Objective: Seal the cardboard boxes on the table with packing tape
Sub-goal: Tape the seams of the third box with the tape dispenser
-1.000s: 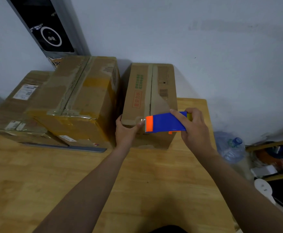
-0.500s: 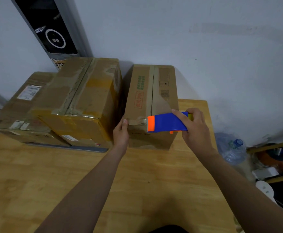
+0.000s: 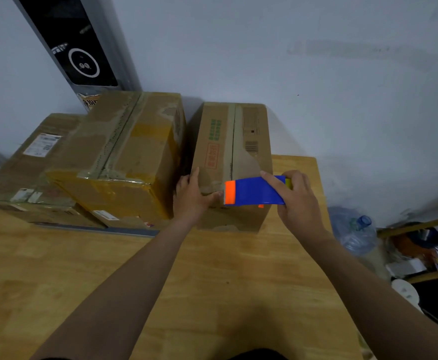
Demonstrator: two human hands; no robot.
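Left hand (image 3: pixel 191 198) has shifted since a sec ago: it was pinching the front top corner of the narrow box (image 3: pixel 232 162) w/ thumb near the dispenser's orange end; now it lies flatter, palm over the near-left top edge, fingers spread onto the lid, thumb pressing the tape end down by the front edge. It isn't closed round anything, just pressing. Tape dispenser (image 3: pixel 254 190) has barely moved; it sits at the box's near top edge, orange cutter end pointing left, touching or just shy of the thumb. Right hand (image 3: pixel 298 201) is wrapped firmly round the blue body, index finger laid along the top.

Tape strip (image 3: pixel 243 162) runs from the dispenser back up the centre seam, so the lid run looks mostly laid. My read: the step is now anchoring and tearing off at the front edge, w/ the left hand holding the end so it doesn't lift.

Other boxes: big taped box (image 3: pixel 124 157) just left, nearly touching the narrow one; flat box (image 3: pixel 33 162) further left, partly under it. All stand at the back of the wooden table (image 3: pixel 212 281), by the wall. Can't tell whether those two need more tape.
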